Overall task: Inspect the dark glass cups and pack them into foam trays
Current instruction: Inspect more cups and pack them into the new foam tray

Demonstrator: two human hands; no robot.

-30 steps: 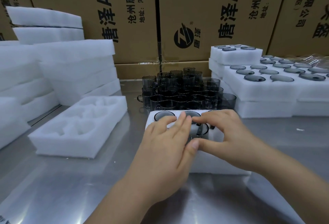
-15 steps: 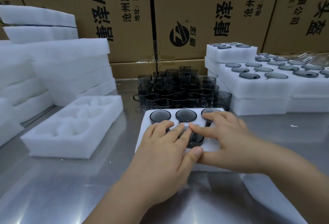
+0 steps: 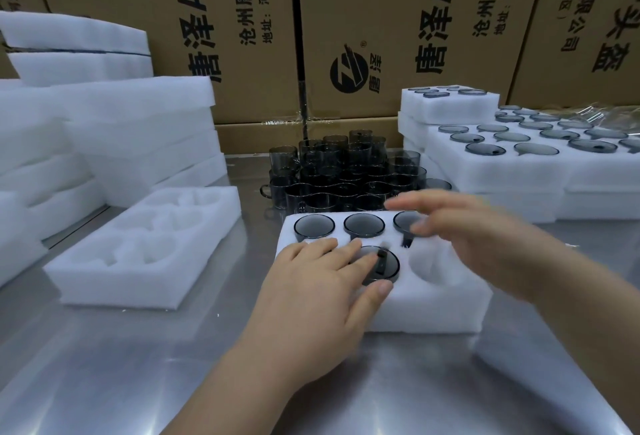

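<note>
Left hand (image 3: 311, 296), fingers flat, is resting on a dark glass cup (image 3: 385, 270) sitting in the front middle pocket of the foam tray (image 3: 433, 311); right hand (image 3: 481, 240), blurred, open-fingered and empty, is hovering above it.

Two bare arms in view, nothing worn on either. Left grip (image 3: 322, 282): bare hand w/ short, rounded nails; thumbnail (image 3: 383, 287) plain and trimmed close. Left forearm (image 3: 242, 382) bare up to the near frame edge. Right grip (image 3: 485, 237): bare hand too, motion-blurred, so nail and knuckle detail can't be read. Right forearm (image 3: 588, 317) bare to the right frame edge.
</note>
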